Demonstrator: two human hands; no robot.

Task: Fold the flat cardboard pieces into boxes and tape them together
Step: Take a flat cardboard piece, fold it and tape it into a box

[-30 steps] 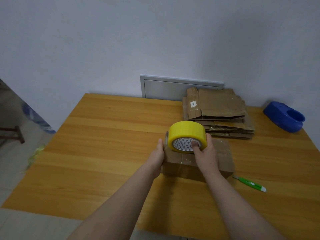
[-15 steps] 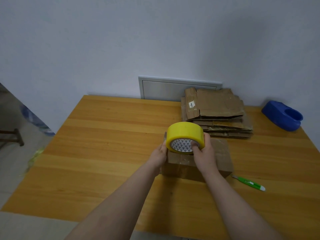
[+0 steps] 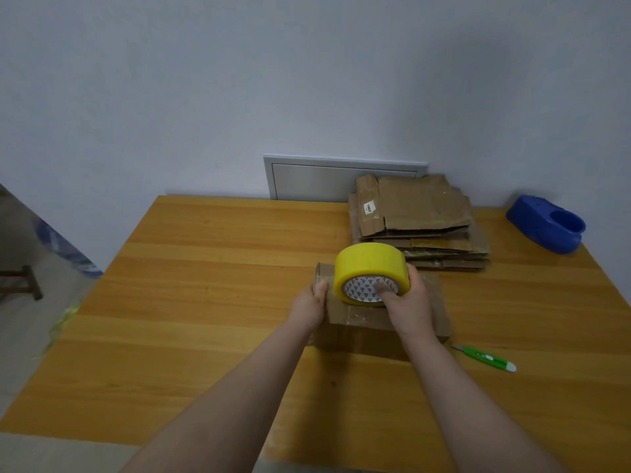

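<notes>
One folded box (image 3: 382, 322) sits near the middle of the table (image 3: 205, 302), shut on top, with shiny strips of tape already across it. The right hand (image 3: 408, 305) holds the yellow tape roll (image 3: 370, 271) on edge on the box top, thumb tucked into the core and fingers wrapped over the outer rim. The left hand (image 3: 309, 303) grips the box's nine o'clock end, thumb pressed on top; its other fingers are hidden behind that end. A strip seems to be under way from that end, so this box is probably close to sealed, though no loose tape is plainly visible. A pile of flat cardboard (image 3: 416, 223) at one o'clock from the box has yet to be folded, so most of the job looks undone. A green cutter (image 3: 485, 360) lies at four o'clock, just beside the box and within reach for cutting the strip. A blue holder (image 3: 546, 228) sits at two o'clock near the table's far edge. The roll's likely path toward three o'clock stays on the box; from nine to seven o'clock there is bare wood.
</notes>
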